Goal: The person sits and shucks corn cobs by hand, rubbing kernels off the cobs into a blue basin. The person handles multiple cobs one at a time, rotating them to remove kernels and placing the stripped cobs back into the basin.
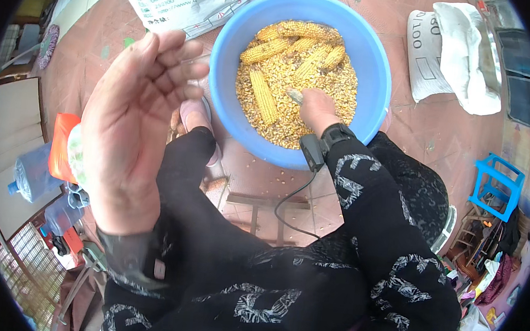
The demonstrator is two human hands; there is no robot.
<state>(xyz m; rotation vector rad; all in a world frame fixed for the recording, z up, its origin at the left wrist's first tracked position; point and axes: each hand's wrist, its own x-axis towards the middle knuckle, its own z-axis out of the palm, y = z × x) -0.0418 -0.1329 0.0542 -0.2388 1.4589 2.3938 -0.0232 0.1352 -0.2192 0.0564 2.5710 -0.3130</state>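
Note:
A wide blue basin (377,68) stands on the floor in front of me. Loose yellow corn kernels (288,129) fill its bottom, with several corn cobs (312,30) heaped at the far side. One corn cob (263,97) lies apart, left of my right hand. My right hand (318,110) reaches into the basin, fingers closed around a small greyish object (295,96); its kind is unclear. Raised left of the basin, my left hand (134,121) is open, palm showing, fingers spread and slightly bent, holding nothing.
A white printed sack (187,1) lies beyond the basin at left, another white sack (428,66) at right. A blue stool (497,184) stands far right. Plastic water jugs (34,172) and an orange bag (64,146) are at left. A black cord (283,207) hangs from my right wrist.

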